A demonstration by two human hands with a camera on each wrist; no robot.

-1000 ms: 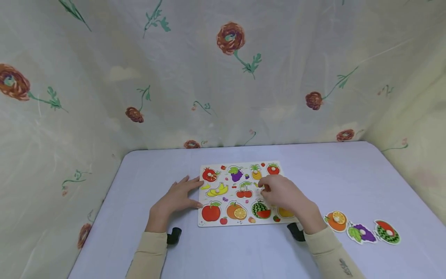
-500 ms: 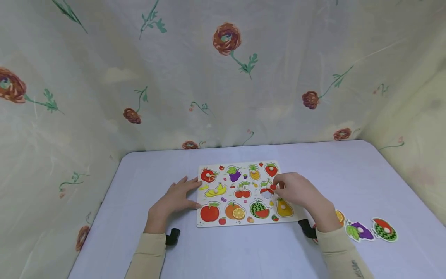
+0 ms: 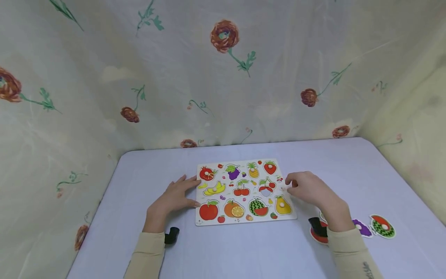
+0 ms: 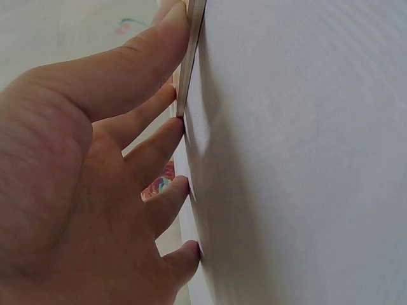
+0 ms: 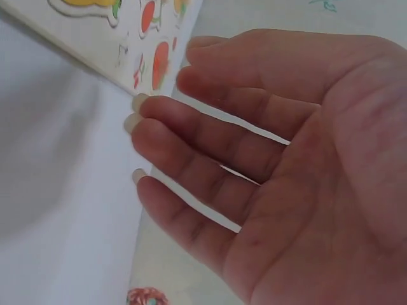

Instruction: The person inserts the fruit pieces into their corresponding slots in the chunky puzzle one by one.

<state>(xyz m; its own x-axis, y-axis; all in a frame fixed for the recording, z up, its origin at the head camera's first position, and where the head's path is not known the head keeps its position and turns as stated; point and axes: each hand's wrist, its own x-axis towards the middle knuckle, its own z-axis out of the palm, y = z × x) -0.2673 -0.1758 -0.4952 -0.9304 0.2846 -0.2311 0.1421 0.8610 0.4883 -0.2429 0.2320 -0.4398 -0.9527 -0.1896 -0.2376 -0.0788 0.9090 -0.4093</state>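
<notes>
A white fruit puzzle board [image 3: 249, 195] lies on the table, its shapes filled with bright fruit pictures. My left hand [image 3: 174, 195] rests at its left edge, fingers spread. In the left wrist view, the thumb [image 4: 137, 67] lies along the board's edge and the other fingertips reach down to the tabletop. Just past the board's right edge, my right hand [image 3: 311, 189] hangs with loosely bent fingers; the right wrist view shows its palm [image 5: 305, 171] with nothing held. Nearest it on the board are a cherry shape [image 3: 267, 186], with a grey-blue patch below, and a yellow pear [image 3: 282, 205].
Loose fruit pieces lie right of the board: a watermelon [image 3: 382, 226], purple grapes [image 3: 363, 228] and a red piece [image 3: 318, 236], the last partly covered by the right wrist. A floral curtain [image 3: 223, 85] rises behind the table [image 3: 237, 252].
My right hand has drawn away to the right, off the board, uncovering the cherry shape and the pear. The left hand keeps its place at the board's left edge.
</notes>
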